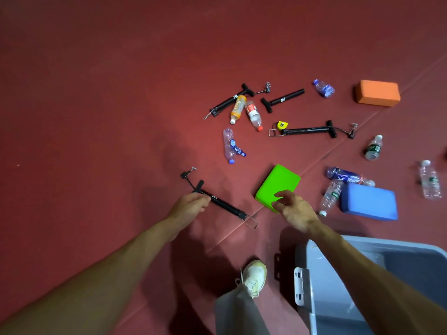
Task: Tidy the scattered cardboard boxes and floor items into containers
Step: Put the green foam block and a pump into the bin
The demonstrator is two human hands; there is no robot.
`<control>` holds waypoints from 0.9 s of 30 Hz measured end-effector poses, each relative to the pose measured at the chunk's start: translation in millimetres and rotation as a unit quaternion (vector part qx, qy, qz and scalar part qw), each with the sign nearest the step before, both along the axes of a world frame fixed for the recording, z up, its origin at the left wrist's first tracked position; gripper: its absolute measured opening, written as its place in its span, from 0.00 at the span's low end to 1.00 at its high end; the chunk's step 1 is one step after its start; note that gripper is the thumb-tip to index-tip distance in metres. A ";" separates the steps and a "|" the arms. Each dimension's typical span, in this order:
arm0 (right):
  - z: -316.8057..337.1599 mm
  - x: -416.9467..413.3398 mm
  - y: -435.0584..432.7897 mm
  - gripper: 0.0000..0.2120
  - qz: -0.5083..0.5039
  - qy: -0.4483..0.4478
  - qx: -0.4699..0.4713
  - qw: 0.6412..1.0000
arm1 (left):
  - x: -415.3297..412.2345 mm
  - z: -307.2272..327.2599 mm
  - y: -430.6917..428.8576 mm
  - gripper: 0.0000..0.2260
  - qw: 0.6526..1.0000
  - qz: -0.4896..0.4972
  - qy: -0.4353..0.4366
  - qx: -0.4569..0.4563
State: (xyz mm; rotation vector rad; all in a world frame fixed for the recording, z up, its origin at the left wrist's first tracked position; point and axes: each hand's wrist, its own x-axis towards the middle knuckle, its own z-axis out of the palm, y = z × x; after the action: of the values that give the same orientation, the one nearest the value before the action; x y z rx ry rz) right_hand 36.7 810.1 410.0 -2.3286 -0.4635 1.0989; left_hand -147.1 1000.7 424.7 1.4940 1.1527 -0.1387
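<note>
On the red floor lies a black hand pump (pixel 225 205), and my left hand (pixel 189 205) grips its tube just below the T-handle. A bright green foam block (pixel 278 181) lies to the right of it. Over that block's near corner hovers my right hand (pixel 296 210), fingers spread and relaxed; I cannot tell whether they touch it. A grey plastic bin (pixel 321 274) stands open at the bottom right, under my right forearm.
Further out lie three more black pumps (pixel 308 130), several plastic bottles (pixel 254 115), a yellow tape measure (pixel 282 124), an orange block (pixel 377 93) and a blue block (pixel 368 201). My shoe (pixel 255 276) stands left of the bin.
</note>
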 end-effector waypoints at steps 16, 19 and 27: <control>-246.8 18.0 24.3 0.18 -0.243 0.048 -0.066 0.966 | 112.8 -247.2 64.4 0.03 0.991 -0.130 0.014 -0.035; -311.2 11.6 31.9 0.19 -0.313 0.057 -0.059 0.946 | 120.0 -311.5 72.9 0.11 0.963 -0.257 0.069 0.024; -447.0 58.8 30.6 0.30 -0.431 -0.008 -0.046 0.901 | 164.6 -461.1 64.9 0.21 0.819 -0.557 0.105 0.091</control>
State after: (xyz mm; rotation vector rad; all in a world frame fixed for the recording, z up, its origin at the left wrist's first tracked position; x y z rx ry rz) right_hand 95.6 840.7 -37.0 -2.2174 0.5993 0.6534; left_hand 17.4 1065.6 -36.5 2.2095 0.2991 -1.0352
